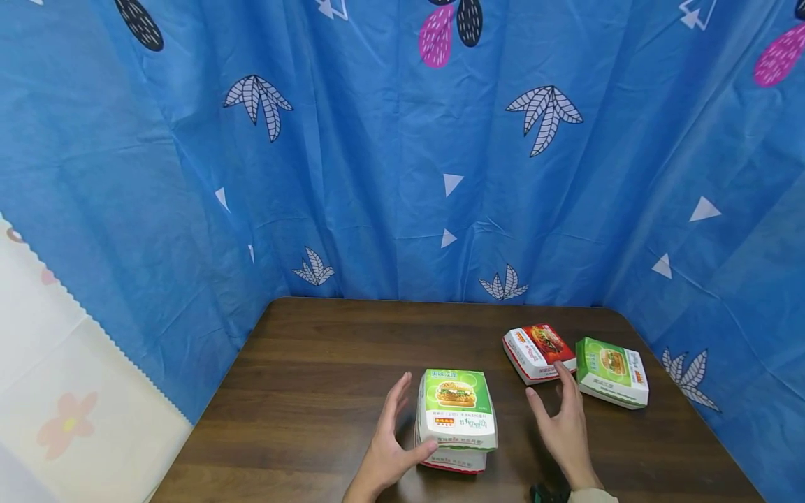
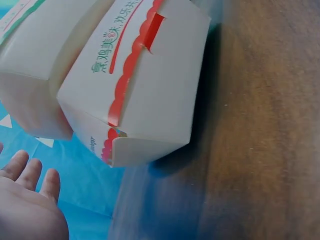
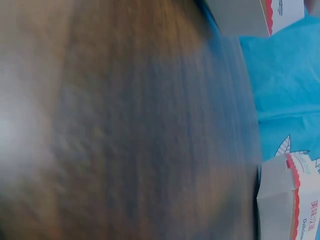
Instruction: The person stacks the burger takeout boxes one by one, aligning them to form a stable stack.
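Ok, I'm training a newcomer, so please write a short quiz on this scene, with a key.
1. How many items make up the green-and-white-topped stack of cardboard burger boxes beside the left hand?
2. True or false: the red-and-white cardboard burger box sits on that stack.
3. Which is nearer the red-and-white box: A) left hand; B) right hand?

Key: 1. two; 2. false, it's on the brown wooden table; 3. B.

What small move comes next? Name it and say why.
Probably reach the right hand forward to grip the red-and-white hamburger box: the hand holds nothing, that box lies just beyond it in the head view, and two stacked hamburger boxes stand beside the left hand.
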Motion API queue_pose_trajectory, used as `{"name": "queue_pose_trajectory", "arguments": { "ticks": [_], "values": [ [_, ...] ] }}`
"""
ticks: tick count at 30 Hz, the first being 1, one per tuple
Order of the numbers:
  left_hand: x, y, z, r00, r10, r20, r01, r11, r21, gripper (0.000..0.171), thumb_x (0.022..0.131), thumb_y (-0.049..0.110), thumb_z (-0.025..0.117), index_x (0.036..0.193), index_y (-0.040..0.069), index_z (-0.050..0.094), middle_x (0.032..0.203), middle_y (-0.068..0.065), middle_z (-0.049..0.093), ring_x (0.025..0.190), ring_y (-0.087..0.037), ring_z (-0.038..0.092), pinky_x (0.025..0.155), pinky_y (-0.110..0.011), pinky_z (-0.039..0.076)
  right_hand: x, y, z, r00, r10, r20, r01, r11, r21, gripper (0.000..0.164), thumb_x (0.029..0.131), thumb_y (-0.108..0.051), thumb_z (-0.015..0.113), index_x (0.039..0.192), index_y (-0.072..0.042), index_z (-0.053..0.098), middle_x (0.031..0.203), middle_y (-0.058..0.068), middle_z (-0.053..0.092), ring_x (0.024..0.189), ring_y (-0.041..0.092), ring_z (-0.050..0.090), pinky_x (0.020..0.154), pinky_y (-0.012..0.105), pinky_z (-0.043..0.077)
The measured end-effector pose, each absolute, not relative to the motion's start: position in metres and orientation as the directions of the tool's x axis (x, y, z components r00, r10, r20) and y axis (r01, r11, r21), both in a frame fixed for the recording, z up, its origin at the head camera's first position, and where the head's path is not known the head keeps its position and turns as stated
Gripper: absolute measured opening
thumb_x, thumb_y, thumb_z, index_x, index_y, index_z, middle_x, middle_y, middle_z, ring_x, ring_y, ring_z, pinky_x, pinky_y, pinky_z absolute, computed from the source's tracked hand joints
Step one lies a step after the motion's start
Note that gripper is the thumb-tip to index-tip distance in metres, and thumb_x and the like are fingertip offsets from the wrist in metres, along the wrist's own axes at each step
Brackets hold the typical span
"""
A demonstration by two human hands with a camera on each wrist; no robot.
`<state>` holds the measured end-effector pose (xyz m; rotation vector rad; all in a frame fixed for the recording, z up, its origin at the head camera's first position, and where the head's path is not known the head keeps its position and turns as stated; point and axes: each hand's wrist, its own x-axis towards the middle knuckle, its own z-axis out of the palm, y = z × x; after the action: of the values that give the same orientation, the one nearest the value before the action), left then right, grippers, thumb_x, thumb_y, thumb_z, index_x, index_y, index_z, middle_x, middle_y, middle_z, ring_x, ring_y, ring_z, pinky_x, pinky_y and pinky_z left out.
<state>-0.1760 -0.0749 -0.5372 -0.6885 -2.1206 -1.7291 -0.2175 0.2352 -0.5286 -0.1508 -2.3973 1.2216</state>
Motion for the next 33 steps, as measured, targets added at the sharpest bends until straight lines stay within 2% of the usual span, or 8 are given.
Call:
{"name": "queue_pose_trajectory", "arguments": {
  "ticks": [1,2,8,13,16,21,23,33],
  "values": [
    [-0.176,-0.075,-0.536,-0.831,0.165,0.531,0.554,0.151,0.819,0.103,0.072,0.025,0.083,0.153,0.012,0.021,0.155,-0.007,0.03,0.14,-0.031,0.033,0.113,-0.034,0.035,-0.219,0.236,-0.528,-0.894,0.299,0.335,-0.094,0.604,-0.792,0.077,0.088,-0.025,0.071,0.15,-0.012,0.028,0.153,0.013,0.03,0.137,0.03,0.032,0.108,0.051,0.035],
    [-0.177,-0.075,-0.535,-0.831,0.166,0.531,0.553,0.153,0.819,0.103,0.071,0.026,0.083,0.153,0.013,0.021,0.155,-0.006,0.03,0.14,-0.031,0.033,0.113,-0.034,0.035,-0.221,0.238,-0.529,-0.891,0.308,0.333,-0.089,0.602,-0.793,0.078,0.087,-0.025,0.071,0.151,-0.012,0.027,0.153,0.014,0.03,0.137,0.031,0.031,0.108,0.053,0.034],
    [-0.177,-0.073,-0.524,-0.832,0.184,0.524,0.553,0.195,0.81,0.1,0.072,0.031,0.082,0.152,0.012,0.025,0.156,-0.006,0.029,0.14,-0.03,0.033,0.112,-0.038,0.036,-0.231,0.241,-0.531,-0.886,0.36,0.294,-0.043,0.567,-0.823,0.084,0.087,-0.029,0.072,0.152,-0.012,0.022,0.157,0.016,0.02,0.143,0.033,0.022,0.111,0.056,0.031],
    [-0.179,-0.069,-0.521,-0.817,0.195,0.543,0.575,0.209,0.791,0.098,0.073,0.035,0.081,0.151,0.011,0.027,0.156,-0.005,0.028,0.142,-0.025,0.031,0.113,-0.034,0.034,-0.239,0.244,-0.533,-0.886,0.384,0.261,0.009,0.577,-0.817,0.089,0.086,-0.029,0.072,0.154,-0.011,0.016,0.159,0.016,0.013,0.144,0.037,0.015,0.111,0.06,0.027],
    [-0.182,-0.069,-0.525,-0.835,0.204,0.511,0.548,0.228,0.805,0.099,0.072,0.04,0.081,0.152,0.019,0.026,0.158,0.0,0.026,0.143,-0.022,0.03,0.113,-0.036,0.034,-0.243,0.245,-0.534,-0.885,0.386,0.262,0.022,0.595,-0.804,0.092,0.086,-0.029,0.072,0.154,-0.011,0.013,0.16,0.016,0.011,0.145,0.038,0.012,0.112,0.062,0.022],
    [-0.183,-0.068,-0.521,-0.895,0.223,0.387,0.434,0.236,0.869,0.103,0.07,0.043,0.082,0.153,0.032,0.021,0.159,0.012,0.02,0.146,-0.017,0.023,0.113,-0.053,0.028,-0.249,0.25,-0.536,-0.887,0.377,0.266,0.017,0.602,-0.798,0.096,0.085,-0.033,0.073,0.155,-0.011,0.011,0.16,0.017,0.009,0.145,0.038,0.01,0.114,0.063,0.017],
    [-0.184,-0.068,-0.519,-0.904,0.231,0.36,0.41,0.229,0.883,0.105,0.07,0.042,0.083,0.153,0.033,0.019,0.159,0.014,0.018,0.147,-0.017,0.02,0.112,-0.057,0.026,-0.252,0.252,-0.537,-0.89,0.378,0.256,0.023,0.596,-0.803,0.098,0.084,-0.036,0.073,0.155,-0.011,0.009,0.16,0.017,0.008,0.145,0.037,0.01,0.114,0.063,0.016],
    [-0.185,-0.065,-0.516,-0.919,0.253,0.303,0.358,0.213,0.909,0.109,0.068,0.042,0.083,0.153,0.038,0.015,0.159,0.018,0.014,0.148,-0.012,0.015,0.115,-0.055,0.021,-0.264,0.257,-0.541,-0.9,0.394,0.186,0.08,0.57,-0.818,0.107,0.083,-0.044,0.072,0.155,-0.011,0.0,0.161,0.018,0.003,0.146,0.039,0.006,0.115,0.062,0.014]
  ]
}}
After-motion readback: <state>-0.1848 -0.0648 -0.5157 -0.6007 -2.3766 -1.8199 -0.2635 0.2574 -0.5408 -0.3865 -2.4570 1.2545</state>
